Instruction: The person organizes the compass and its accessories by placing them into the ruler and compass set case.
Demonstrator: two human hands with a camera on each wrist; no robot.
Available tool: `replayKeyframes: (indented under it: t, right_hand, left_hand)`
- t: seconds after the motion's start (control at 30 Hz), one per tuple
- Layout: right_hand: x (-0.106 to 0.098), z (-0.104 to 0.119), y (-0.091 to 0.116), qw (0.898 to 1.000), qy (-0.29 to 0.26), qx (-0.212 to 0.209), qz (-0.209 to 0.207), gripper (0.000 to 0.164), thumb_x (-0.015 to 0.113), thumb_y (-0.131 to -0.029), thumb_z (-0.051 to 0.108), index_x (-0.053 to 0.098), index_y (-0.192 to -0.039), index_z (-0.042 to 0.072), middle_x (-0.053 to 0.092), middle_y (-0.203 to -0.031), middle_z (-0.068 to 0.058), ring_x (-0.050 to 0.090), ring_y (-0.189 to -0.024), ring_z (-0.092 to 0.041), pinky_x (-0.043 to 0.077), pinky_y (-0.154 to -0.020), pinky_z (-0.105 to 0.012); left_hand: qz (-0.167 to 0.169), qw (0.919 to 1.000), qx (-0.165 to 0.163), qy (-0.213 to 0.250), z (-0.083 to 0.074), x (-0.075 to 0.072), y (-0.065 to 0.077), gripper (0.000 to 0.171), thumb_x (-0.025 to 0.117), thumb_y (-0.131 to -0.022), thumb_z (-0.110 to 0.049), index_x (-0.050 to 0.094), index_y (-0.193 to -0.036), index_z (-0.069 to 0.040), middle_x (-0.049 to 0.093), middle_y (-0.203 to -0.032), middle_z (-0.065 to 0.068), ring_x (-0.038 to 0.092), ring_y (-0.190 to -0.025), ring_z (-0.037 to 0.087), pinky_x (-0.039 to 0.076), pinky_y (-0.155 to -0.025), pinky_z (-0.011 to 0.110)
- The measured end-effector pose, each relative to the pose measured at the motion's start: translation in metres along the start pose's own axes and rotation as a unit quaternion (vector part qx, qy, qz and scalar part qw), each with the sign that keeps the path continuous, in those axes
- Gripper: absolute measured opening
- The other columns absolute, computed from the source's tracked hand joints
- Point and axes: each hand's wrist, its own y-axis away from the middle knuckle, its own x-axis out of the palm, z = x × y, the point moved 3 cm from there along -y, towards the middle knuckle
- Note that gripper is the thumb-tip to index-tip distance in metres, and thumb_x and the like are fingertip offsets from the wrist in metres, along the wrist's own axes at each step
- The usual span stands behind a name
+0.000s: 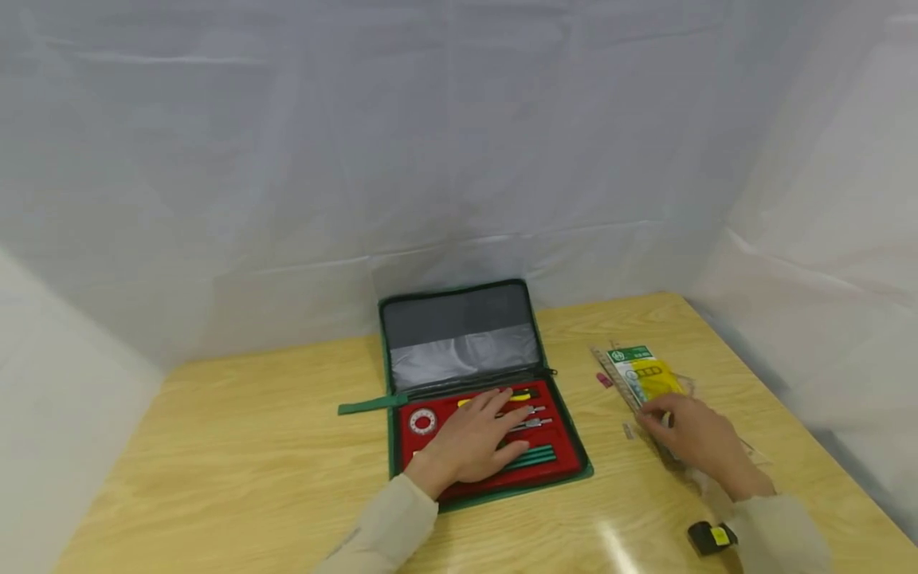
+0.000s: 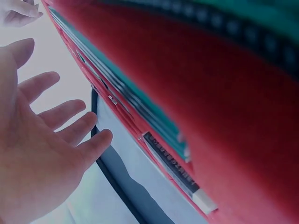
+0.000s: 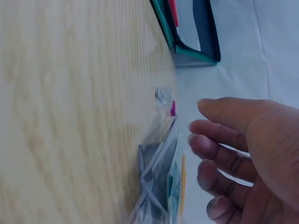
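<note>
An unzipped green zip case (image 1: 586,476) lies with its lid raised, its red insert (image 2: 224,121) holding drawing tools. Over the insert my left hand (image 1: 473,434) is spread with its fingers apart and holds nothing. Around it are a white ring-shaped disc (image 1: 422,421), green pencils (image 1: 539,456), metal compasses (image 1: 534,424) and an eraser (image 2: 175,165) in a dark printed sleeve. Beside a green-and-yellow packet (image 1: 649,375), my right hand (image 1: 699,434) hangs with loosely bent fingers, thumb apart from the fingertips in the right wrist view. It holds nothing.
A clear ruler (image 1: 615,375) lies along the packet's left edge. Close by are a small pink piece (image 1: 605,380) and a small clear piece (image 1: 628,431). A black object with a yellow label (image 1: 712,537) sits near the right sleeve. Pale sheeting (image 1: 459,159) hangs behind the wooden table (image 1: 251,446).
</note>
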Motion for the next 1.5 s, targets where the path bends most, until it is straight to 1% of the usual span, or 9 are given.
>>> replayKeyframes:
  t: [0.17, 0.3, 0.4, 0.53, 0.73, 0.93, 1.13, 1.3, 1.5]
  right_hand:
    - [0.001, 0.010, 0.004, 0.999, 0.016, 0.028, 0.019, 0.044, 0.053, -0.083, 0.055, 0.066, -0.100, 0.017, 0.058, -0.068, 0.007, 0.042, -0.054, -0.011, 0.035, -0.045, -0.030]
    - [0.005, 0.015, 0.006, 0.998, 0.019, 0.047, 0.029, 0.041, 0.054, -0.080, 0.060, 0.066, -0.090, 0.022, 0.045, -0.052, 0.008, 0.035, -0.048, -0.012, 0.026, -0.041, -0.029]
    - [0.010, 0.015, 0.006, 0.997, 0.024, 0.058, 0.036, 0.036, 0.056, -0.079, 0.059, 0.063, -0.082, 0.025, 0.048, -0.057, 0.008, 0.038, -0.051, -0.012, 0.027, -0.043, -0.029]
    - [0.014, 0.015, 0.007, 0.997, 0.024, 0.069, 0.038, 0.033, 0.061, -0.077, 0.055, 0.065, -0.082, 0.023, 0.058, -0.070, 0.008, 0.045, -0.055, -0.012, 0.036, -0.045, -0.031]
    - [0.016, 0.016, 0.006, 0.997, 0.025, 0.072, 0.030, 0.025, 0.061, -0.081, 0.046, 0.063, -0.078, 0.021, 0.053, -0.065, 0.006, 0.042, -0.054, -0.013, 0.032, -0.044, -0.031]
    - [0.017, 0.016, 0.005, 0.996, 0.026, 0.082, 0.035, 0.028, 0.056, -0.085, 0.044, 0.066, -0.089, 0.018, 0.055, -0.068, 0.005, 0.043, -0.055, -0.013, 0.032, -0.044, -0.031]
    - [0.016, 0.020, -0.001, 0.998, 0.009, 0.057, 0.009, 0.035, 0.055, -0.086, 0.047, 0.066, -0.099, 0.016, 0.066, -0.088, -0.001, 0.054, -0.067, -0.011, 0.042, -0.051, -0.032]
    - [0.017, 0.033, -0.008, 1.000, -0.019, 0.016, -0.005, 0.027, 0.059, -0.085, 0.038, 0.066, -0.098, 0.016, 0.066, -0.086, 0.001, 0.056, -0.071, -0.010, 0.044, -0.056, -0.029]
    - [0.019, 0.050, -0.017, 1.000, -0.020, -0.024, -0.001, 0.023, 0.062, -0.083, 0.036, 0.066, -0.097, 0.018, 0.066, -0.086, 0.003, 0.055, -0.071, -0.008, 0.045, -0.060, -0.028]
  left_hand:
    - [0.006, 1.0000, 0.003, 0.003, -0.001, 0.000, 0.000, 0.056, 0.037, -0.091, -0.054, 0.032, -0.140, -0.027, 0.025, -0.149, 0.009, 0.022, -0.134, 0.026, 0.027, -0.105, 0.044]
    - [0.017, 0.9998, 0.004, -0.002, -0.003, 0.000, 0.001, 0.060, 0.036, -0.090, -0.058, 0.029, -0.141, -0.028, 0.024, -0.149, 0.008, 0.021, -0.134, 0.025, 0.026, -0.105, 0.045]
    - [0.019, 0.9998, 0.006, -0.010, -0.004, 0.000, 0.001, 0.062, 0.035, -0.089, -0.060, 0.028, -0.142, -0.028, 0.024, -0.149, 0.008, 0.021, -0.134, 0.025, 0.026, -0.105, 0.046]
    - [0.015, 0.9997, 0.007, -0.015, -0.005, 0.000, 0.002, 0.063, 0.035, -0.088, -0.061, 0.028, -0.141, -0.029, 0.024, -0.149, 0.008, 0.022, -0.134, 0.024, 0.028, -0.104, 0.045]
    - [0.013, 0.9998, 0.005, -0.018, -0.003, 0.000, 0.004, 0.062, 0.035, -0.088, -0.061, 0.028, -0.141, -0.029, 0.025, -0.149, 0.009, 0.023, -0.133, 0.025, 0.028, -0.104, 0.045]
    - [0.010, 0.9999, 0.001, -0.007, 0.000, 0.000, 0.006, 0.062, 0.037, -0.088, -0.061, 0.029, -0.141, -0.030, 0.026, -0.148, 0.008, 0.023, -0.133, 0.026, 0.029, -0.103, 0.048]
    - [0.016, 0.9998, -0.003, 0.008, 0.006, -0.002, 0.010, 0.062, 0.036, -0.088, -0.062, 0.029, -0.141, -0.030, 0.023, -0.150, 0.008, 0.021, -0.134, 0.027, 0.026, -0.104, 0.050]
    - [0.019, 0.9997, -0.013, 0.007, 0.012, -0.002, 0.016, 0.063, 0.035, -0.088, -0.062, 0.029, -0.141, -0.029, 0.023, -0.150, 0.008, 0.021, -0.134, 0.027, 0.026, -0.104, 0.049]
    - [0.014, 0.9994, -0.029, 0.012, 0.020, -0.004, 0.026, 0.062, 0.035, -0.088, -0.061, 0.029, -0.141, -0.029, 0.024, -0.149, 0.008, 0.022, -0.134, 0.027, 0.026, -0.104, 0.049]
